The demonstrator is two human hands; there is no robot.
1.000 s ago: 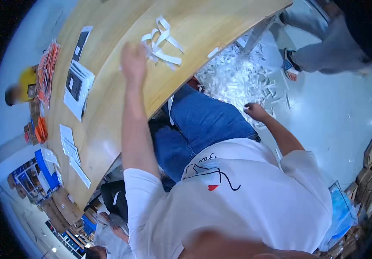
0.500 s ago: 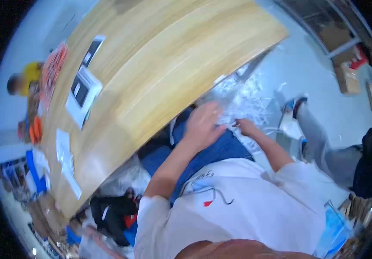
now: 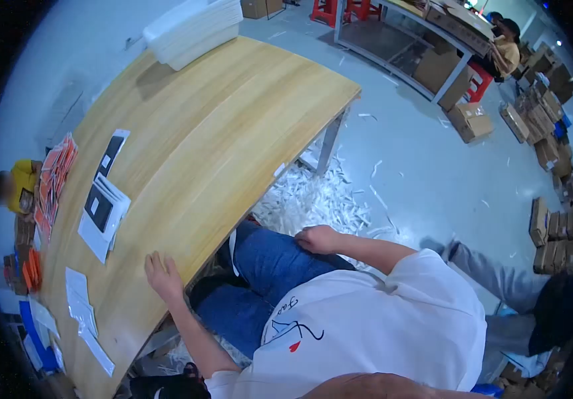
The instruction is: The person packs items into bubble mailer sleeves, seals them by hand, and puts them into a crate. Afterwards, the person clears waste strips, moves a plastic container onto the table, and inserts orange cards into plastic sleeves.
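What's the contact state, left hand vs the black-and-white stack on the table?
Apart. The head view shows bare tabletop between the left hand and the black-and-white stack.

On the worktop (image 3: pixel 226 126), packets (image 3: pixel 53 176) are heaped along the left side, mailers (image 3: pixel 105 209) are piled to their right, and pouches (image 3: pixel 81 302) are laid nearer the viewer; a container (image 3: pixel 196 33) is set at the far end. The left hand (image 3: pixel 165 279) is rested near the front edge. Strips (image 3: pixel 316 206) are scattered on the floor (image 3: pixel 432 173) beneath and beyond that edge; cartons (image 3: pixel 559 229) are stacked at far right.
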